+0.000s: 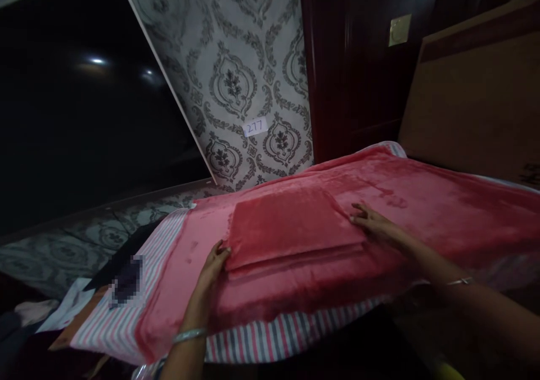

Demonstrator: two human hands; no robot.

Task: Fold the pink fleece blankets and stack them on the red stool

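A folded red plush cloth point(291, 225) lies flat as a rectangle, its layered edge towards me. Beneath it spreads a larger pink-red plush blanket point(447, 211). My left hand point(215, 265) rests at the left edge of the folded cloth, fingertips touching it and fingers loosely apart. At the opposite edge, my right hand point(373, 225) has its fingers stretched out and touching or almost touching the cloth. Neither hand visibly grips anything. A striped cloth point(270, 338) shows below the blanket along the front and on the left.
A large dark screen point(93, 99) stands at the left against a patterned wall point(236, 48). The wall bears a paper label reading 277 point(255, 126). At the right is a big cardboard box point(476, 93). A blurred-out dark object point(127, 281) lies on the striped cloth.
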